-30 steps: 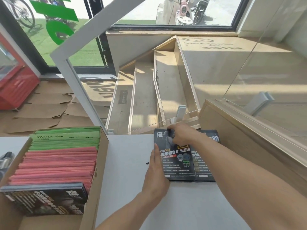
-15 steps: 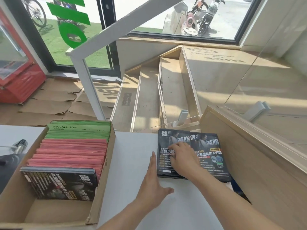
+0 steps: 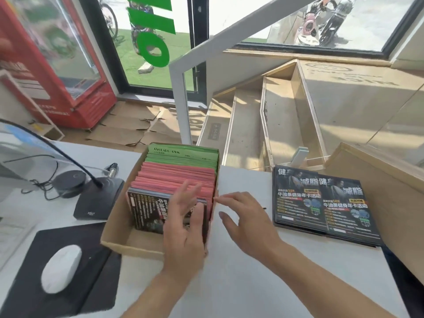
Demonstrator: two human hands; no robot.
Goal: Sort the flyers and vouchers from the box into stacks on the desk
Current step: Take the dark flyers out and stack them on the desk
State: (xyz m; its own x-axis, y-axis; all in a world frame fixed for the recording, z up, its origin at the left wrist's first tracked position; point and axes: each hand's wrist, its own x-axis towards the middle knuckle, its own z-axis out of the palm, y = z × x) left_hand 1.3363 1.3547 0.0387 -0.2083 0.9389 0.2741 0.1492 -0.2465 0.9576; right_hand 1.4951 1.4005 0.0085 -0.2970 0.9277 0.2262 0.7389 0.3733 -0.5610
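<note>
Two dark flyer stacks (image 3: 321,203) lie on the white desk (image 3: 241,283); both hands' grip apart, left hand (image 3: 185,223) touching boxed flyers (image 3: 151,212).

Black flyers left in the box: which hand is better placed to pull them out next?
Left. The left hand is already inside the box, fingers on the black flyers. The right hand hovers over the desk outside the box wall, holding nothing.
</note>
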